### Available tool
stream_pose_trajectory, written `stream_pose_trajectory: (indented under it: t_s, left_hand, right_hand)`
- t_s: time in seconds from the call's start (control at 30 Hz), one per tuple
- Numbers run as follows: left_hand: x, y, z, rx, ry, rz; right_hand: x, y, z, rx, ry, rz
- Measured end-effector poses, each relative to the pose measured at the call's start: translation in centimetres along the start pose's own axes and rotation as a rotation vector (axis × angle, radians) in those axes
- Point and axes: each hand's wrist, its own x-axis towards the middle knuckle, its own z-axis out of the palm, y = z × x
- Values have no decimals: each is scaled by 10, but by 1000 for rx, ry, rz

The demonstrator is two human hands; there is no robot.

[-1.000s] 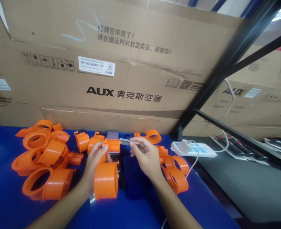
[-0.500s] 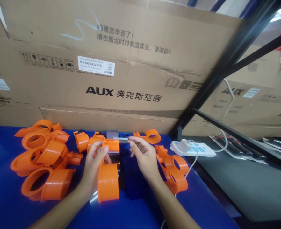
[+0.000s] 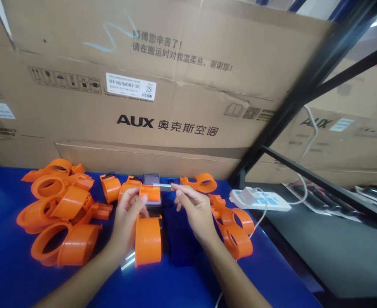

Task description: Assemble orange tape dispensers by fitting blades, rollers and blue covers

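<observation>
My left hand (image 3: 129,211) is closed around an orange plastic tape dispenser (image 3: 148,241), its ring hanging down and its flat head up near my thumb. Between the thumb and forefinger of my right hand (image 3: 195,209) is the end of a small metal serrated blade (image 3: 163,187). The blade's other end meets the right top edge of the dispenser's head; whether it sits inside a slot I cannot tell. Behind the head, a phone-like device (image 3: 151,179) is partly hidden.
Orange dispensers (image 3: 76,246) are heaped on the blue table (image 3: 2,273) at left, with more dispensers (image 3: 240,233) at right. Past those lies a white power strip (image 3: 272,200) with a cable. A large cardboard box (image 3: 175,98) and a black rack post (image 3: 281,111) stand behind.
The camera view has shifted slightly. Both hands keep nearly the same pose, with the blade still against the dispenser's head.
</observation>
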Motion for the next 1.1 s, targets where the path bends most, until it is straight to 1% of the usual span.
stream_pose_trajectory:
  t_s: [0.13,0.27,0.5,0.6,0.67,0.73,0.8,0.87,0.97,1.1]
  left_hand:
    - [5,-3,-4,28,22,-36]
    - [6,-7,-5,45,29,-69]
    - [5,-7,-3,58,17,-66]
    - [6,-4,-4,62,40,-47]
    - [6,-1,-6,42,74,-23]
    - [7,3,-7,-4,107,1]
    - [7,6,-7,-52,128,12]
    - [7,8,-7,-80,134,1]
    - [8,8,-7,-103,138,-13]
    - [10,5,-7,-122,147,-18]
  right_hand:
    - [-3,-2,5,37,-27,4]
    - [-5,-2,10,26,-77,-8]
    - [-6,2,10,-15,-198,-7]
    - [-5,0,9,-45,-224,-30]
    - [-4,-3,8,-175,-216,-90]
    - [-5,-5,6,-422,-249,-185]
    - [-7,-6,5,-695,-349,-252]
    - [-9,-5,4,-878,-464,-269]
    - [-12,-2,6,-1000,-563,-270]
    - [-15,2,9,-1065,-612,-273]
